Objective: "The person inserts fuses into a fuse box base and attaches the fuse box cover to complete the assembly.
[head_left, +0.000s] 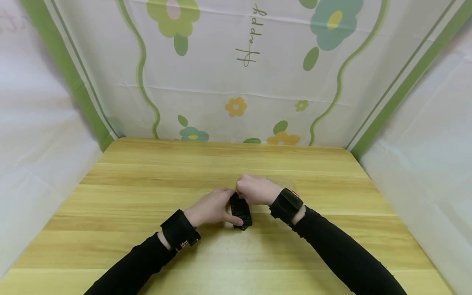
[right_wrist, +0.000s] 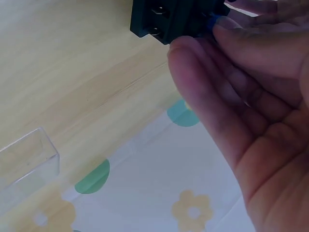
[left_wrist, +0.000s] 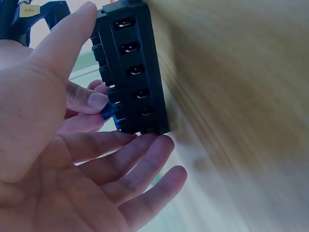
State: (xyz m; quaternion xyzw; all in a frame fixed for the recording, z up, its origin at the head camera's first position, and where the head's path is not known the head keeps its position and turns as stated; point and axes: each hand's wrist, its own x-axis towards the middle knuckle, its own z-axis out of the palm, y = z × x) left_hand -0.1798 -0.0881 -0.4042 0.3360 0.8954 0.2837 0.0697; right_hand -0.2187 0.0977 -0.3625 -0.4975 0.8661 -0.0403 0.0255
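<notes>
A black fuse block with a row of slots along its side, metal contacts showing inside, lies near the middle of the table. My left hand holds it lengthwise, thumb on the near end and fingertips at the far end. From the right, my right hand reaches over the far end of the block. Its thumb and fingers pinch a small blue fuse right at the slots, mostly covered by the fingertips. In the right wrist view, only a sliver of blue shows beside the thumb.
A clear plastic cover lies on the wooden table, beyond the right hand. White cloth with printed flowers and green borders rises at the back, with white cloth on both sides.
</notes>
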